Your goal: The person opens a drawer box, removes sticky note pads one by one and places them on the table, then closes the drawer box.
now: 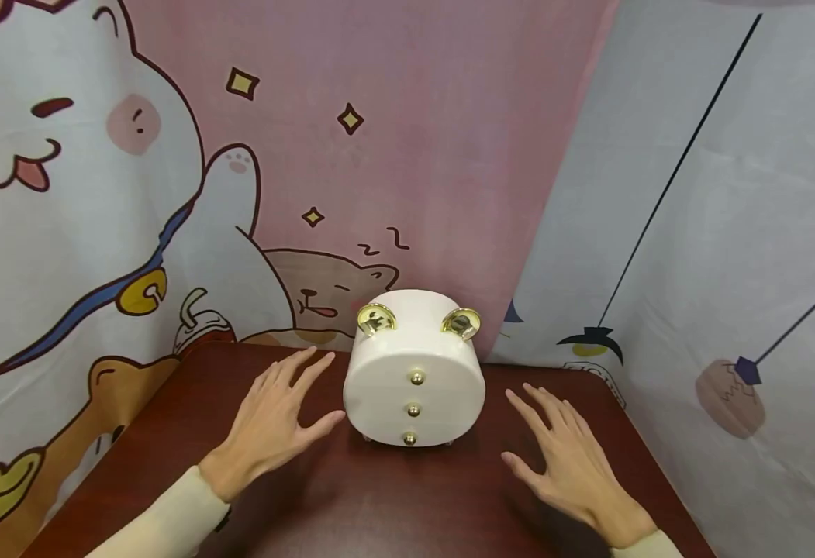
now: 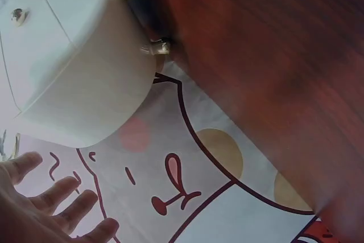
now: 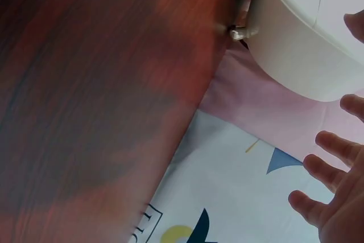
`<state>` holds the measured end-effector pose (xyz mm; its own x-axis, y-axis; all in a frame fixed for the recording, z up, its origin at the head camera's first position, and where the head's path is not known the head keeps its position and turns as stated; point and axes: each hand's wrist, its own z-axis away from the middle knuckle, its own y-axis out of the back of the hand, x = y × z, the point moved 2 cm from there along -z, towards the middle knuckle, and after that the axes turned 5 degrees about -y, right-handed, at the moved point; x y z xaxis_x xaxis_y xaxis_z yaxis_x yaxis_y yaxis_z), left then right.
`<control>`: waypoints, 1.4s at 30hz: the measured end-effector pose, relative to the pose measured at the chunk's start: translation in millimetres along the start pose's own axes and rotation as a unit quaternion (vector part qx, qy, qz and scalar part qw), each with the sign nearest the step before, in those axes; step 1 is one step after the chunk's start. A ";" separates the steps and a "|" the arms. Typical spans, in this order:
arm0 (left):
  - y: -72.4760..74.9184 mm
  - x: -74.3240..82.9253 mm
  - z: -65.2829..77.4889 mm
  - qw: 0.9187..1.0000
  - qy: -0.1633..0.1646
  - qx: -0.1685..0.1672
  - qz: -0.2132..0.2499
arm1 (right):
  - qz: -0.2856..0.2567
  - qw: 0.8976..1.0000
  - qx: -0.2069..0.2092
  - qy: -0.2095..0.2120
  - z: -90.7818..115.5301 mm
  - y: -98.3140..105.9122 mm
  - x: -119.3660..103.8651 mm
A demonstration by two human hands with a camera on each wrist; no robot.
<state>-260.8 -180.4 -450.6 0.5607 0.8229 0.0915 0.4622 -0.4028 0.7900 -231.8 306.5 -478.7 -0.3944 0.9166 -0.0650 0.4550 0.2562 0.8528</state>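
Observation:
A white rounded box [image 1: 379, 391] with a column of three gold knobs and two gold ear-shaped pieces on top stands on the dark red table, near its back edge. Seams cross its front between the knobs, and short shiny feet [image 2: 158, 46] show under it in the left wrist view. On the left of the box is my left hand [image 1: 267, 418], fingers spread, thumb tip close to its side. My right hand [image 1: 568, 457] is spread out on the other side, a little farther from the box. Neither hand holds anything.
The brown-red wooden table [image 1: 407, 504] ends just behind the box. A printed cloth [image 1: 435, 155] with cartoon animals hangs behind it and along both sides. Both forearms wear cream sleeves [image 1: 170, 519].

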 end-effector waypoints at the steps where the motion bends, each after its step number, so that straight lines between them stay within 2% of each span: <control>1: 0.1 0.8 -0.9 1.000 -0.002 0.004 0.001 | 0.000 1.000 0.004 0.003 -0.5 0.5 -0.6; 12: 0.4 10.9 -11.1 0.999 -0.018 0.033 0.013 | -0.022 0.998 0.048 0.025 -7.6 6.5 -12.0; 18: 1.0 16.8 -16.6 0.998 -0.037 0.057 0.015 | -0.030 0.997 0.056 0.031 -10.8 9.1 -19.1; 25: 2.6 26.0 -26.3 0.994 -0.058 0.081 0.045 | -0.045 0.994 0.086 0.046 -15.1 15.2 -26.6; 33: 1.9 35.0 -36.8 0.992 -0.060 0.090 0.067 | -0.073 0.985 0.134 0.078 -24.7 24.3 -39.6; 42: 3.2 42.4 -46.7 0.990 -0.057 0.094 0.088 | -0.097 0.978 0.155 0.099 -38.2 30.6 -58.2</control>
<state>-267.6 -128.1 -415.9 0.7123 0.6875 0.1411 0.4637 -0.6120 0.6407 -225.5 249.2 -429.0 -0.6308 0.7716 -0.0822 0.5641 0.5287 0.6342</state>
